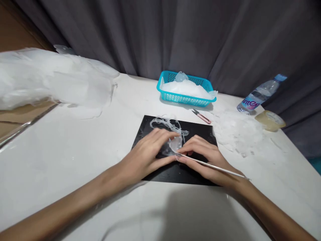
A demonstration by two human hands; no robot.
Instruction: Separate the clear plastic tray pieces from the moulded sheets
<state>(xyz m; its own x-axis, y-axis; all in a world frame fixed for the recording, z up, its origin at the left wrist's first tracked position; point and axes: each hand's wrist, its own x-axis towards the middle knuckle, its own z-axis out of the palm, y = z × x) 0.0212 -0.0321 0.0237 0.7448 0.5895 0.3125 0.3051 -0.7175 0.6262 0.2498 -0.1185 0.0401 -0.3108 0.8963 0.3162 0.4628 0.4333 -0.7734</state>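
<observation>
A small translucent, whitish flexible piece [176, 144] is between my hands, above a black mat [160, 176]. My left hand [152, 149] pinches its left side between thumb and fingers. My right hand [200, 154] is closed around a thin pale rod with a fine tip [215, 166], which slants back over the wrist. The rod's front end reaches the lower edge of the piece; whether it goes in cannot be made out. Thin translucent strips [164, 124] lie curled on the mat just beyond my fingers.
A blue basket [188, 99] of whitish pieces stands at the back. Thread snips [201, 116] lie before it. Loose translucent scraps [240, 132], a water bottle [260, 95] and a tape roll [270, 121] are on the right. A large whitish pile [55, 78] covers the left, by cardboard [25, 115].
</observation>
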